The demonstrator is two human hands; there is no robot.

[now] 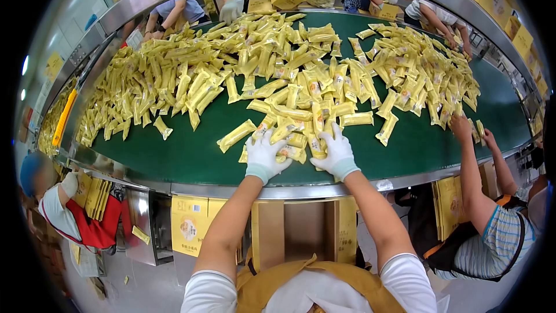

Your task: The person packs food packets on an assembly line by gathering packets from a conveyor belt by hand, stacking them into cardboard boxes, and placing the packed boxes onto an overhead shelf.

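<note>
My left hand [266,155], in a white glove, presses against the left side of a small bunch of yellow wrapped snack packets [294,139]. On the bunch's right side is my right hand [336,153], gloved the same way, with its fingers against the packets and its thumb turned inward. Both hands hold the bunch between them near the front edge of the green conveyor belt [191,162]. One loose packet [236,135] lies just left of my left hand. Parts of my fingertips are hidden among the wrappers.
Large heaps of packets [162,81] cover the belt's far side. Below the metal edge [243,191] stands an open carton [307,226], with a yellow printed box [191,226] beside it. Co-workers stand at left, right [492,226] and across the belt. A yellow-handled tool [65,117] is at left.
</note>
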